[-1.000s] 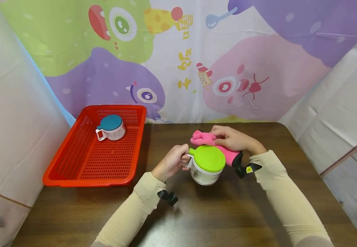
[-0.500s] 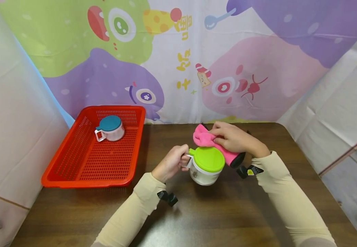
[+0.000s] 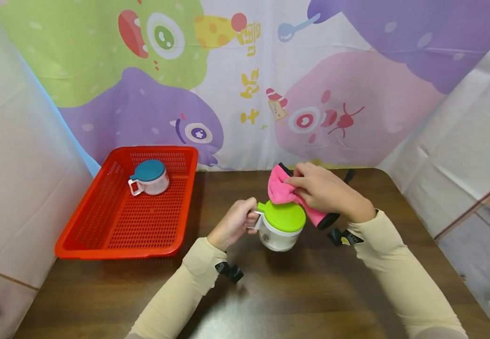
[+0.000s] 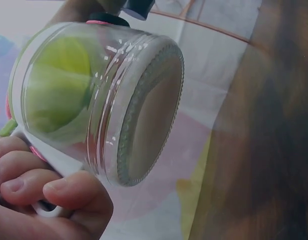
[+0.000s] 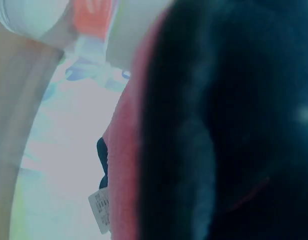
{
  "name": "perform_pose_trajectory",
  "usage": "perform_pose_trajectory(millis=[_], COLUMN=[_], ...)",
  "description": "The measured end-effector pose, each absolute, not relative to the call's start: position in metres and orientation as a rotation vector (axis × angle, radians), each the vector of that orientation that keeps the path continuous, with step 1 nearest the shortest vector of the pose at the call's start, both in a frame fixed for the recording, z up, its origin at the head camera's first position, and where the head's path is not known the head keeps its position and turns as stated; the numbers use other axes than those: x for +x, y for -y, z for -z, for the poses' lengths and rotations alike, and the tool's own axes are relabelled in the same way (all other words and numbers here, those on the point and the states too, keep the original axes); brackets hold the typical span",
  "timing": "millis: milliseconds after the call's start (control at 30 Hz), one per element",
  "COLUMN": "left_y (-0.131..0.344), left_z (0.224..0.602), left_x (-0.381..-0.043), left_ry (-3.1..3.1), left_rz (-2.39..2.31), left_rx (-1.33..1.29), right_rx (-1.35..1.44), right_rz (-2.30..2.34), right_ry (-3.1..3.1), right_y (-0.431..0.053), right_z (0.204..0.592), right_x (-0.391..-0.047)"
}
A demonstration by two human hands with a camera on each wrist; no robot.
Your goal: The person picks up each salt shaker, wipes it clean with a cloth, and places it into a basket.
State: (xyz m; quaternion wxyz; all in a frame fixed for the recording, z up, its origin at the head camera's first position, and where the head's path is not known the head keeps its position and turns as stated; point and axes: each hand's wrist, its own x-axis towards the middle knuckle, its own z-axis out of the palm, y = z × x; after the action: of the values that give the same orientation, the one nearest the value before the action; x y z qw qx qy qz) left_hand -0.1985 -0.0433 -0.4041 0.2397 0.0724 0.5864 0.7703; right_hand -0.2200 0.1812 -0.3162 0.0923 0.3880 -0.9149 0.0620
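Note:
My left hand point(image 3: 234, 223) grips the white handle of a clear glass seasoning jar point(image 3: 279, 239) with a bright green lid point(image 3: 286, 217). The jar is held tilted above the table; the left wrist view shows its ribbed glass base point(image 4: 154, 120) and nothing visible inside. In my right hand point(image 3: 323, 190) is a bunched pink cloth point(image 3: 279, 187) with black edging, pinched between thumb and fingers. It lies against the lid's far edge. Pink fabric point(image 5: 124, 165) and its dark edge fill much of the right wrist view, hiding the fingers, with a white label point(image 5: 100, 211) hanging beside it.
On the left stands a red plastic basket point(image 3: 119, 249) with slotted walls. Inside it sits a similar jar point(image 3: 156, 185) with a blue lid point(image 3: 149, 170). A brown wooden table point(image 3: 278, 301) lies beneath, and a cartoon-printed curtain point(image 3: 245, 146) hangs behind.
My right hand has shifted slightly up and to the right, and the cloth's far end has risen over the lid's edge. My left hand keeps hold of the jar, nearly still.

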Motion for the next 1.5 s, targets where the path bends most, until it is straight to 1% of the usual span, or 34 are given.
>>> perform_pose_trajectory(millis=[367,833,1133,1500], left_y=[0.039,0.038,0.041,0.044], left_z=[0.403,0.404,0.406,0.407], left_x=[-0.198,-0.200,-0.202,-0.201], left_ry=[-1.624,-1.609,-1.597,-1.621], left_rz=[-2.129,-2.175,-2.198,-2.198], left_rx=[0.138,0.101,0.107,0.189], right_rx=[1.205,1.262,1.263,1.244], right_rz=[0.035,0.118,0.136,0.117], right_ry=[2.564,2.450,2.401,2.394], right_y=[-0.171,-0.163,-0.170,-0.181], right_z=[0.316,0.312,0.310,0.312], right_x=[-0.207,-0.186,-0.170,-0.165])
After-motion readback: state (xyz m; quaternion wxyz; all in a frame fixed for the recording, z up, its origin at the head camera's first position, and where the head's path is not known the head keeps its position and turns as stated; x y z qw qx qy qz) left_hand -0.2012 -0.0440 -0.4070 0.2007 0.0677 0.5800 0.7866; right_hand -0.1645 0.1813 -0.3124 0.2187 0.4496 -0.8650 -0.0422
